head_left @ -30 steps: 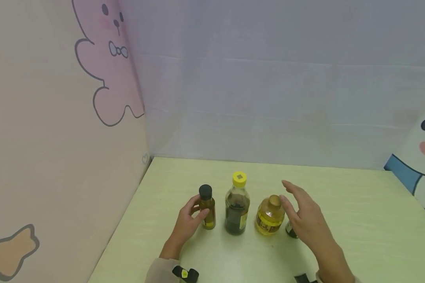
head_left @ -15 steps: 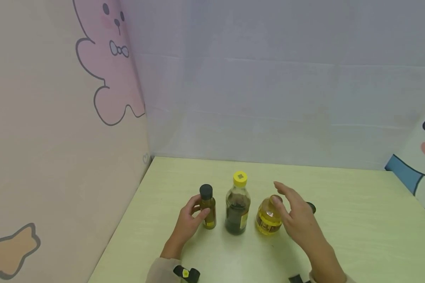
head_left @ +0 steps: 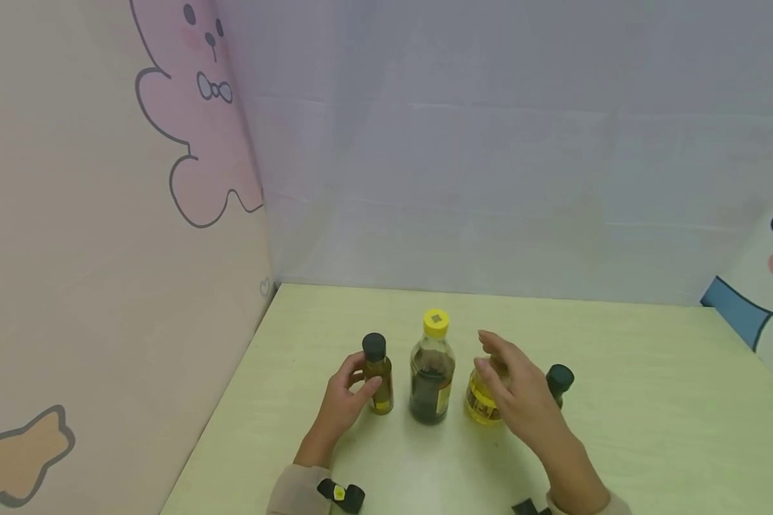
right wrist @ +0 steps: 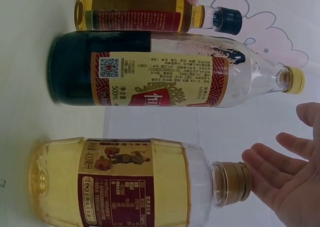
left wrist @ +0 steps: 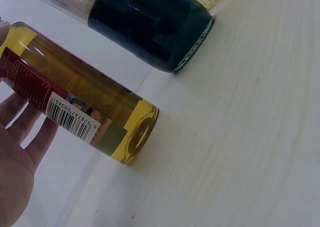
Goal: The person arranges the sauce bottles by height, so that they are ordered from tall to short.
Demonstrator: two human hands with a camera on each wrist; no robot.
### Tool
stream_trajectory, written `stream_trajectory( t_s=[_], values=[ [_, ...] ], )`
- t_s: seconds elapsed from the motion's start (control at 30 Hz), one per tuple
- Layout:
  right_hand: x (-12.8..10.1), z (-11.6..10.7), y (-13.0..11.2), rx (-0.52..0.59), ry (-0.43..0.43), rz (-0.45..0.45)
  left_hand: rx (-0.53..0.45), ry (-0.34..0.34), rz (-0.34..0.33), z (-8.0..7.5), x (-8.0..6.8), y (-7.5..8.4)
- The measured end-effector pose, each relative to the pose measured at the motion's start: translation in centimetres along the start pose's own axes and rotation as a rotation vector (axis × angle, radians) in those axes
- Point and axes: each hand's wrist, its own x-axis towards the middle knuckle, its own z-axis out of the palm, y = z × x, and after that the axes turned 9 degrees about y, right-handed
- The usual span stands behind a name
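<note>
My left hand (head_left: 344,400) holds a small oil bottle (left wrist: 75,97) with a black cap and a red barcode label, thumb on one side and fingers on the other. Just right of it a taller bottle (head_left: 430,386) of dark liquid stands upright under a yellow cap. A squat bottle of yellow oil (right wrist: 120,182) with a gold-brown cap (right wrist: 232,182) stands further right. My right hand (head_left: 528,397) is over this oil bottle with its fingers extended, right beside the cap in the right wrist view. In the head view it hides part of the bottle.
A dark-green-capped bottle (head_left: 559,379) stands right of my right hand, its lower part hidden behind the hand. All the bottles are on a pale yellow-green table (head_left: 657,422). A wall (head_left: 489,186) rises behind it, and another, with cartoon prints, stands along the left.
My right hand has moved left across the gold-capped oil bottle, covering more of it. The dark-green cap has come into sight on its right. My left hand stays on its bottle.
</note>
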Motion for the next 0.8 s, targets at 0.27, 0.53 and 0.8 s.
stream_trajectory(
  t_s=[0.27,0.53,0.8],
  values=[
    [0.1,0.5,-0.5,0.017,0.006,-0.022,-0.006,0.013,0.019,0.1,0.1,-0.4],
    [0.1,1.4,-0.9,0.046,-0.007,-0.017,-0.019,0.014,0.021,0.2,0.1,-0.6],
    [0.0,2.4,-1.3,0.085,-0.014,-0.031,-0.014,0.024,0.02,0.3,0.0,-0.5]
  ],
)
